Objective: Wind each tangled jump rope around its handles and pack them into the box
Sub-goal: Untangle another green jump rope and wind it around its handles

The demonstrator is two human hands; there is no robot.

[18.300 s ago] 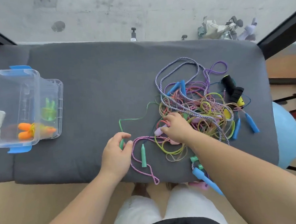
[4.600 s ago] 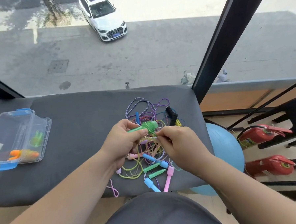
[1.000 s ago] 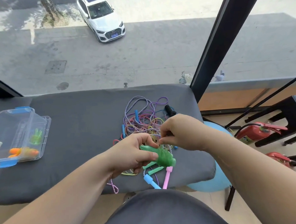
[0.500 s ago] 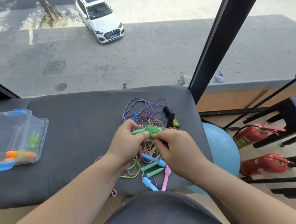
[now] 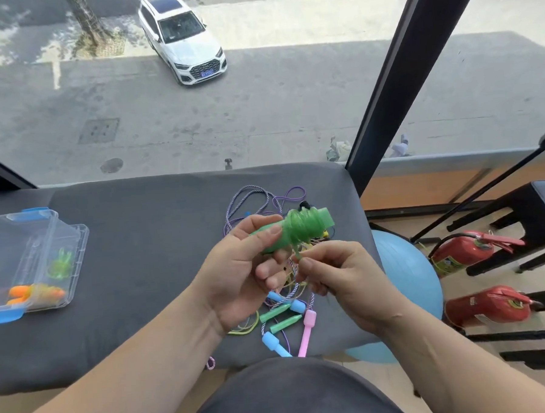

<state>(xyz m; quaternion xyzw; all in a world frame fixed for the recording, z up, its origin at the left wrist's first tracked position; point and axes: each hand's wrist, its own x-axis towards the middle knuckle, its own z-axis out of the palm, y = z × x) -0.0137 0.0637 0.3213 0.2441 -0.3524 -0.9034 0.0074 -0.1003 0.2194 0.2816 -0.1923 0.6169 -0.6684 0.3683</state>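
Note:
My left hand grips a pair of green jump rope handles with green cord wound in coils around them, held above the grey cushion. My right hand pinches the loose tail of that green cord just below the coils. Under my hands lies the tangle of other ropes, with green, blue and pink handles near the front edge. The clear plastic box with blue latches stands open at the left, with a wound green rope and an orange one inside.
The cushion's front edge is close to my lap and its right edge ends by a blue exercise ball. Two red fire extinguishers and a black stool stand on the floor at the right. A window lies beyond.
The green bundle has risen and tilted up to the right in my left hand. My right hand has dropped below it, still holding the cord end.

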